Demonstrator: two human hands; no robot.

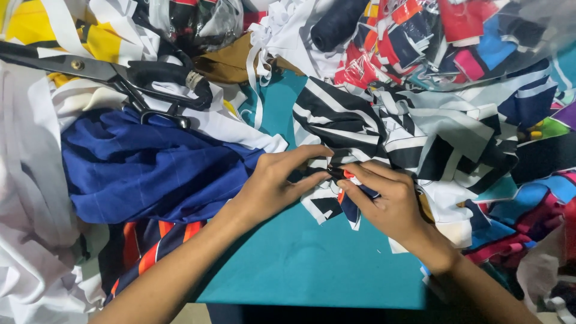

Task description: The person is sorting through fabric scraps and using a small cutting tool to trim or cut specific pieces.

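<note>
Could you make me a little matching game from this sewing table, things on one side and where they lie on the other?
Things:
1. scissors
2. blue cloth
3. striped cloth
4. dark spool

Places:
A. at the top edge, among the white fabric
B. at the upper left, on the white fabric
C. beside the left hand, left of it
D. just above the right hand, running off to the right

Pairs: 1-B, 2-C, 3-D, 4-A
</note>
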